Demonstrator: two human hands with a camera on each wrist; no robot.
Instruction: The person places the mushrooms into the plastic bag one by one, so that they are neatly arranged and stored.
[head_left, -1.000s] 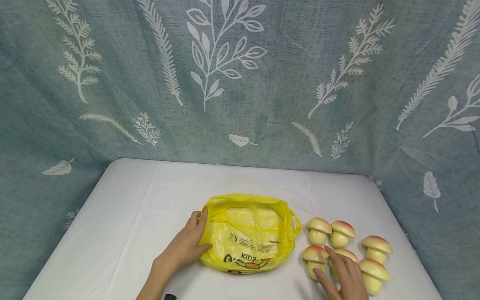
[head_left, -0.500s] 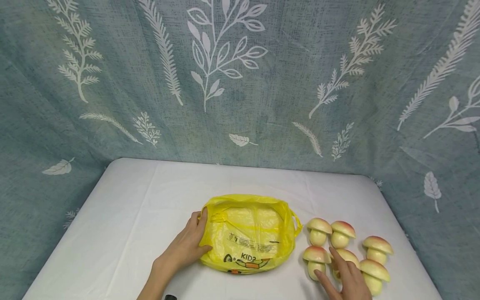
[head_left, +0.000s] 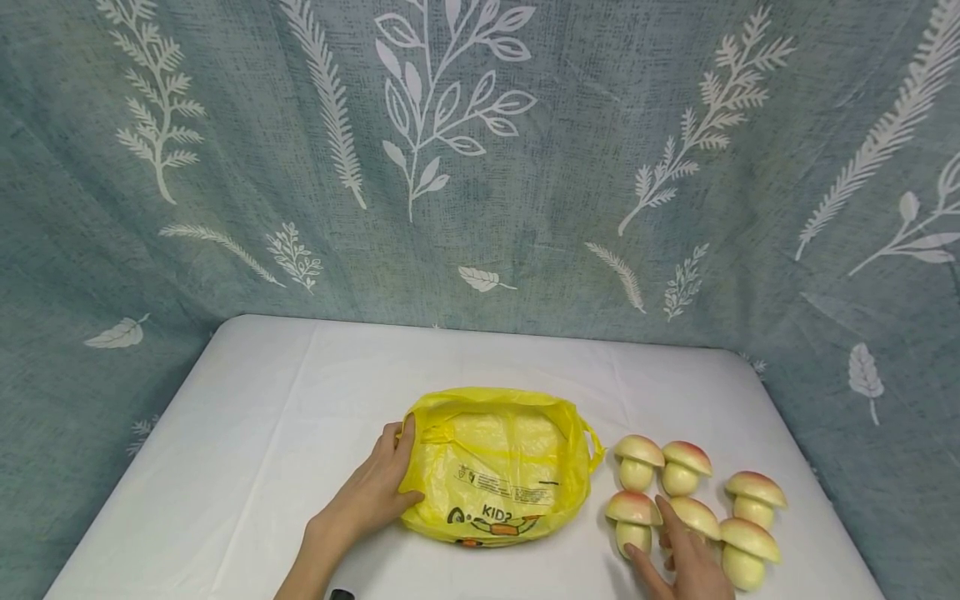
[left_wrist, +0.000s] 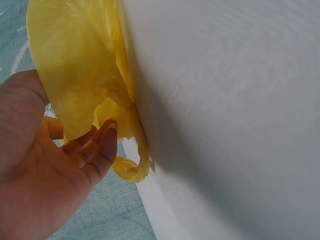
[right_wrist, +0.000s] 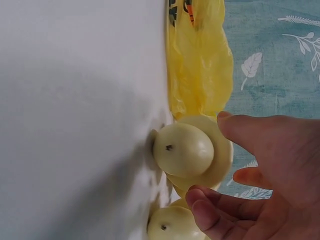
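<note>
A yellow plastic bag (head_left: pixel 517 467) lies with its mouth open on the white table, dark lettering inside. My left hand (head_left: pixel 375 483) holds its left rim, fingers curled round the film; in the left wrist view, the bag's edge (left_wrist: pixel 75 75) passes between thumb and fingers. To the right, my right hand (head_left: pixel 686 554) is spread about the front-left toy mushroom (head_left: pixel 633 512), which has a reddish cap and pale stem. In the right wrist view, the thumb tip is right at that mushroom's cap (right_wrist: pixel 222 150), with the fingers curved on its other side.
Several more toy mushrooms stand close by: two behind (head_left: pixel 637 458) (head_left: pixel 684 467), one partly hidden by my right hand (head_left: pixel 697 512), and two farther right (head_left: pixel 753 496) (head_left: pixel 746 550). A small black object (head_left: pixel 341 594) shows at the table's front edge. A patterned curtain (head_left: pixel 480 167) hangs behind.
My right hand has shifted slightly, its thumb and fingers moving close about the front-left mushroom. The left hand and the bag stay as they were.
</note>
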